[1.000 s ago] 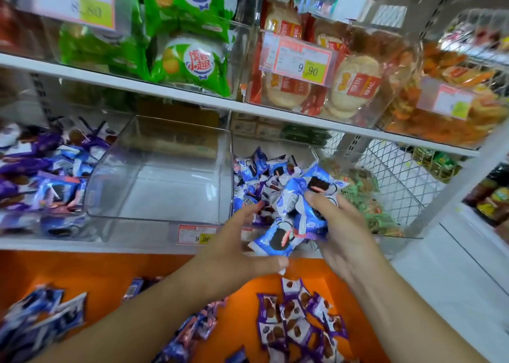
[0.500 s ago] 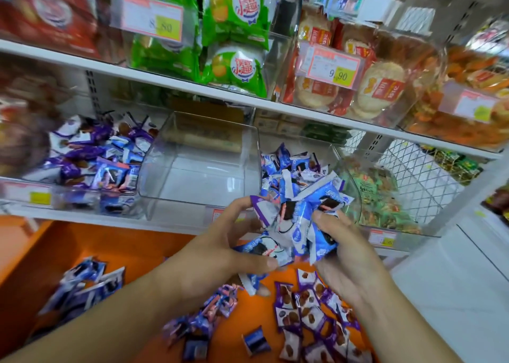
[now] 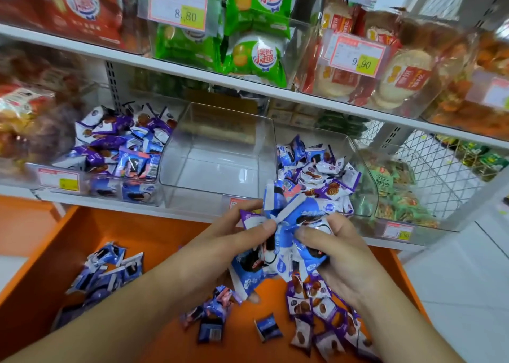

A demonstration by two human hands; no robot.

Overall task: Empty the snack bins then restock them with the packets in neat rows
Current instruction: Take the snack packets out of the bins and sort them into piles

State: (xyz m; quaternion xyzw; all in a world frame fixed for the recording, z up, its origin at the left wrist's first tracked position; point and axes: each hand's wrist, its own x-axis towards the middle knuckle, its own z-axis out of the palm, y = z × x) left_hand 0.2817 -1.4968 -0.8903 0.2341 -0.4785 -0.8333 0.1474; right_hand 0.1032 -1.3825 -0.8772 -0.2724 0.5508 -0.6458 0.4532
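Two bare forearms in view, no sleeves visible up to the frame edge, left hand (image 3: 234,241) without rings, right hand (image 3: 338,255) without rings, no watch or bracelet on either wrist, no gloves, fingers (image 3: 265,226) uncovered, nails short and unpainted

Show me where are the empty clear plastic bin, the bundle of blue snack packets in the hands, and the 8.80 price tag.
empty clear plastic bin (image 3: 217,167): head view, bare floor.
bundle of blue snack packets (image 3: 286,241): head view, middle packet.
8.80 price tag (image 3: 177,7): head view, tag face.
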